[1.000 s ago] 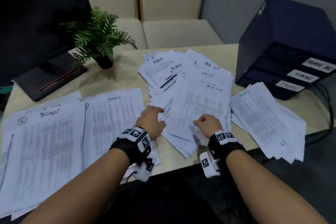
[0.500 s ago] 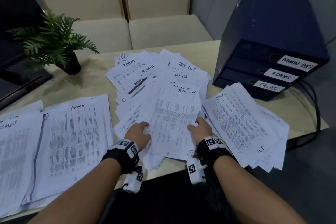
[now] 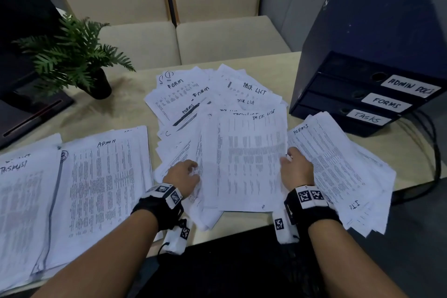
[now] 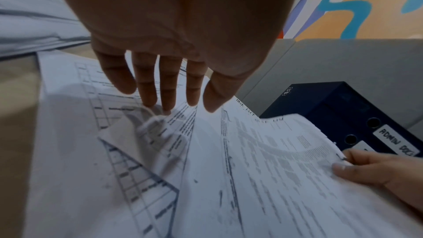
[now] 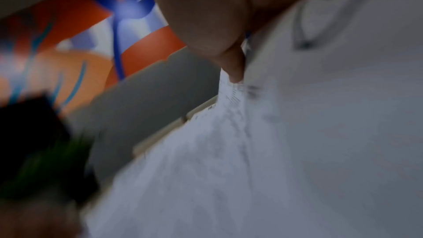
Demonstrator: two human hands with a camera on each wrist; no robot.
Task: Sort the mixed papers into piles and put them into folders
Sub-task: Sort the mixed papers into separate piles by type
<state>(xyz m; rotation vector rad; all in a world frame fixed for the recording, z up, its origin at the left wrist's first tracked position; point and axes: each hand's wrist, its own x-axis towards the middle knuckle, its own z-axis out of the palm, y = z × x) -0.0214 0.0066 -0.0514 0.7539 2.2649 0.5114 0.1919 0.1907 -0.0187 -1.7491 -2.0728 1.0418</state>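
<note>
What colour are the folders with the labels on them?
The folders are dark blue, with white labels. The head view shows them best.

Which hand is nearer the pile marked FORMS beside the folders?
Right. The right hand pinches the Task List sheet right at the left edge of the FORMS pile; the left hand rests across that sheet, on the mixed heap.

Folder labels (image 3: 386,103) read ADMIN DOCS, FORMS, TASKS; sheets (image 3: 251,152) read ADMIN, FORM, TASK LIST.

dim overhead light, soft shadows; head view sharp, edges bowed; left wrist slightly smeared; right wrist heavily motion-blurred
</note>
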